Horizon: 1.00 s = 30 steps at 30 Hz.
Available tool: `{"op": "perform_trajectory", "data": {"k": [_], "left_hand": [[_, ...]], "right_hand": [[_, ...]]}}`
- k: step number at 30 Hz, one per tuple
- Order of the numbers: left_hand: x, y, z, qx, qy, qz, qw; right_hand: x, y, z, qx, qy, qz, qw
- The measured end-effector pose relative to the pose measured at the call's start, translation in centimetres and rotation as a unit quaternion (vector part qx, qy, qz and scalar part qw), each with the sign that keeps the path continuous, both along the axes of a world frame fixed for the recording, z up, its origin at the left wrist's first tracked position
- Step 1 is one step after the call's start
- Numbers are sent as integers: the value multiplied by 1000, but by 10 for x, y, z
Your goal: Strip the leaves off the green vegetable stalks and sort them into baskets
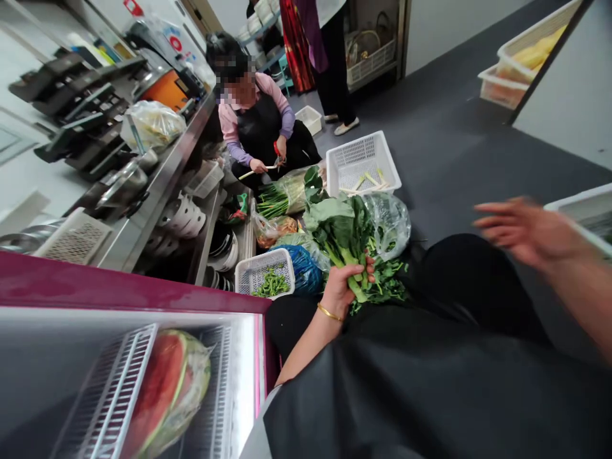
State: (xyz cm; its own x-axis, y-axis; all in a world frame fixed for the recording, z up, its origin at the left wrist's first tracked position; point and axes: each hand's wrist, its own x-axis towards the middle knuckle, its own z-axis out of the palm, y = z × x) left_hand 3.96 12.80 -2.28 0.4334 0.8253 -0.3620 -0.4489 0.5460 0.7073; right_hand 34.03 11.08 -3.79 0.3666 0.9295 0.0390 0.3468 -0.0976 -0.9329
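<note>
My left hand (342,287), with a gold bangle at the wrist, is closed around the thick stalks of a bunch of leafy greens (342,223). The broad dark leaves point away from me. Out to the right, my right hand (521,233) is in the air, slightly blurred, its fingers stretched out and holding nothing. Trimmed leaves (387,280) lie under and beside the bunch. Close to my left hand are a blue plastic bag (303,268) and a small white basket (243,277) with cut green pieces in it. A clear plastic bag (389,223) sits behind the greens.
A co-worker (261,121) crouches ahead, holding red-handled scissors and a pale stalk. A white crate (363,153) with a few stalks stands on the floor. A metal shelf (157,191) runs along the left; a lit fridge with cut watermelon (165,389) is nearer. More baskets (583,204) stand right.
</note>
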Motion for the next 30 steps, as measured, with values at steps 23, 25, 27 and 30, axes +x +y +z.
{"op": "perform_trajectory", "data": {"k": [23,25,27,30], "left_hand": [[-56,-9,-16,4,84,261,962],[-54,-7,-20,45,118,302,945],[-50,-5,-22,73,136,316,936],[-47,-3,-20,66,95,328,938]], "right_hand": [[-208,74,11,-141,120,376,908],[-211,71,13,-144,49,379,913],[-214,64,12,-77,-10,388,919],[-213,45,4,93,-63,394,912]]}}
